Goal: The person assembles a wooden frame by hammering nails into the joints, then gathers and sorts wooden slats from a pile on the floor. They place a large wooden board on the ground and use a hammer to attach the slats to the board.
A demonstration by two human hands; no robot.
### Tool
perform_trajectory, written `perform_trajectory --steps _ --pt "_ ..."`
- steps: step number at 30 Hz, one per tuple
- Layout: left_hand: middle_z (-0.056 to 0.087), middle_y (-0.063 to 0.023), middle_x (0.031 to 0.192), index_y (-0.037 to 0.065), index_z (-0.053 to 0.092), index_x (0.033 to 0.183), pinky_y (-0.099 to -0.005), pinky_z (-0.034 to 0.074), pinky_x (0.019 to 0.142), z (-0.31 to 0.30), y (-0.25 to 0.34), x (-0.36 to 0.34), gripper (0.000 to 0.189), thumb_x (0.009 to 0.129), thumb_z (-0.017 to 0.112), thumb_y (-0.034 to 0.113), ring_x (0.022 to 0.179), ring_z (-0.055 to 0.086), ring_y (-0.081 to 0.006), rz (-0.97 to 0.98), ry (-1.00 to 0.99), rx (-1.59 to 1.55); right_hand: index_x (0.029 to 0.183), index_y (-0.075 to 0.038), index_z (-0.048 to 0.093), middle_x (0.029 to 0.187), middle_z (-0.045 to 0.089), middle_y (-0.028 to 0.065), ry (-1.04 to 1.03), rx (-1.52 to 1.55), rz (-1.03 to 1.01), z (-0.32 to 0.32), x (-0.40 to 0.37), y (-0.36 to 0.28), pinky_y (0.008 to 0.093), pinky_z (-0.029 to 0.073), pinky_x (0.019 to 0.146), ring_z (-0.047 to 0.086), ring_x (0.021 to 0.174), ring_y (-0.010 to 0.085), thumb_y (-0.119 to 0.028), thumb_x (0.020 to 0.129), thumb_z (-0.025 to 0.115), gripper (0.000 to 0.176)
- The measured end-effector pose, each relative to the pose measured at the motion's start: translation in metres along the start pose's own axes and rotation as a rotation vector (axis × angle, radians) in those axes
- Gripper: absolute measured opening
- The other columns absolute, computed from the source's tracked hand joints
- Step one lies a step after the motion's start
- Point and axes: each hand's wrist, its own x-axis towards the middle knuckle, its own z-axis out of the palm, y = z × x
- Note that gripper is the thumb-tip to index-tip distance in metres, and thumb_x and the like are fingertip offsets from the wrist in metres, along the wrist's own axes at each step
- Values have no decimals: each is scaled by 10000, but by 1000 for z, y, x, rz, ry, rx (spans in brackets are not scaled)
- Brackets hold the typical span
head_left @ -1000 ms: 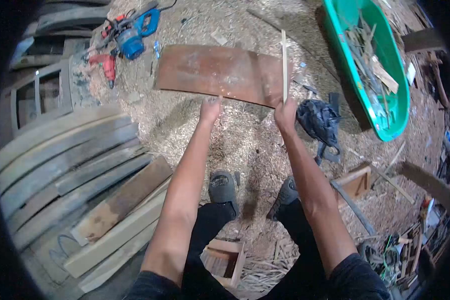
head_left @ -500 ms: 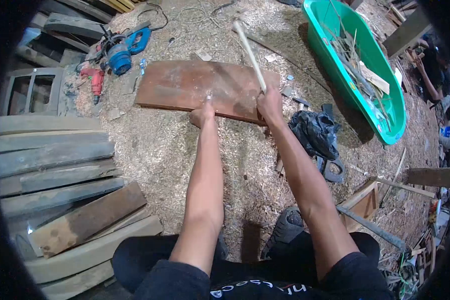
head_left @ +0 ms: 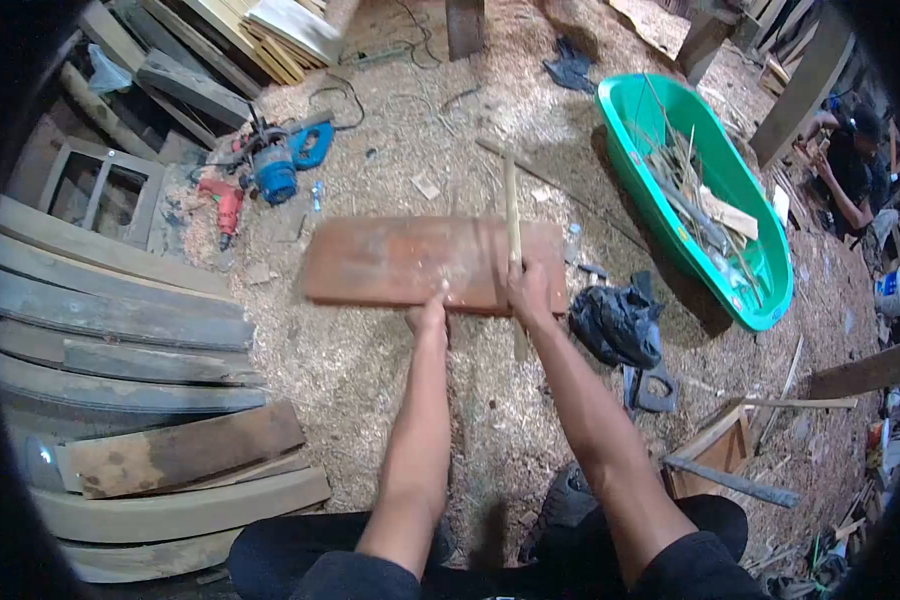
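A reddish-brown wooden board (head_left: pixel 400 255) lies on the shavings in front of me, slightly blurred. My left hand (head_left: pixel 430 313) is closed on its near edge, thumb on the top face and fingers underneath. My right hand (head_left: pixel 530 290), at the board's right part, grips a pale, narrow wooden strip (head_left: pixel 513 205). The strip crosses the board and sticks out past both long edges. Whether the right fingers also hold the board is hidden.
Curved planks (head_left: pixel 130 325) are stacked at left. A blue power tool (head_left: pixel 275 170) and a red drill (head_left: pixel 227 210) lie beyond them. A green tub (head_left: pixel 620 130) with scraps stands right, beside a black plastic bag (head_left: pixel 618 325). A co-worker (head_left: pixel 855 170) sits far right.
My view has tilted upward, so the surroundings sit lower in it. The strip has swung from a slant to nearly straight ahead, and the board's angle has shifted slightly. Both hands keep their grips.
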Motion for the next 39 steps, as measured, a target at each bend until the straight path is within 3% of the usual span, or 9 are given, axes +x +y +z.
perform_trajectory --steps 4,8,13,14,17,20,23,28,39 --pt "655 -55 953 20 669 1071 -312 362 502 -28 -38 -40 481 781 812 377 667 525 -132 52 -69 37 1012 32 673 750 663 225 70 26 -204 15 4 2 430 515 674 659 661 330 -294 923 633 341" --pt "665 -24 776 34 681 1007 -276 314 414 -90 -10 -71 442 828 759 431 494 472 -119 -365 -392 347 1078 0 651 865 670 251 -76 -57 -216 -1 -32 1 442 517 722 660 775 381 -260 879 675 329" --pt "695 -109 665 -6 693 797 -300 457 426 -66 147 -60 309 955 621 251 483 597 -146 5 -578 937 1092 -17 672 897 669 237 -125 -112 -357 -17 -50 6 440 518 756 649 826 385 -213 863 689 301" --pt "694 -108 666 -14 686 763 -305 466 435 -64 143 -26 327 962 603 233 488 611 -154 81 -538 611 1081 -15 673 926 659 231 -121 -138 -387 -18 -56 7 442 513 777 637 863 390 -217 865 690 296" --pt "708 -160 796 -5 648 1013 -385 546 601 -27 180 4 266 904 637 238 641 686 -236 552 -368 968 1049 -10 675 1001 628 216 -123 -241 -406 -19 -68 14 444 497 830 602 959 402 -232 869 693 287" --pt "686 -227 841 -17 650 988 -468 524 743 -13 169 -14 312 893 629 279 815 680 -366 907 -523 1465 1014 0 667 1025 612 222 -116 -366 -349 -36 -69 15 439 495 840 594 985 401 -243 878 680 279" --pt "643 -257 1021 -25 604 1091 -471 490 868 5 103 -11 428 854 674 324 973 628 -384 833 -719 1302 968 17 627 995 596 232 -96 -320 -403 -52 -70 23 497 494 788 598 890 429 -236 878 659 271" --pt "429 -206 1327 20 424 1341 -582 289 1046 26 41 -47 677 842 681 399 1282 378 -388 781 -417 1145 923 22 631 961 625 244 -116 -362 -220 -74 -93 26 486 493 794 614 902 430 -194 885 629 219" --pt "441 -193 1423 34 460 1361 -522 221 1141 34 12 -50 651 790 686 253 1390 330 -329 985 -394 1059 932 24 662 931 668 248 29 -199 -104 -97 -116 49 466 499 784 641 894 416 -157 892 612 192"
